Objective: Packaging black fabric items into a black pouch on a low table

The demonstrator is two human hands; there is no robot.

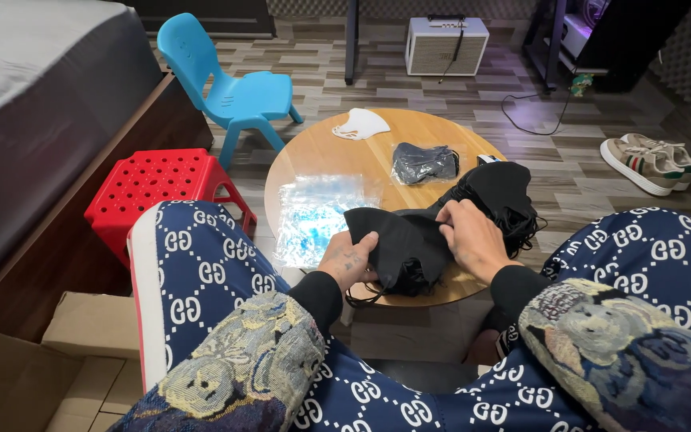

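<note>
Hands grip 1 black face mask [404, 244] over the near edge of the round wooden table [377, 140] — left hand [347, 260] pinching its left side, right hand [472, 238] clasping its right. Black mask pile [499, 192] lies just behind; clear plastic bags [317, 214] sit left — white mask [361, 124] at the far edge.

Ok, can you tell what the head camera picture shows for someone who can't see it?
Both hands, left hand and right hand, grip a black cloth face mask above a round wooden table. On the table lie more black masks, clear plastic bags and one white mask.
</note>
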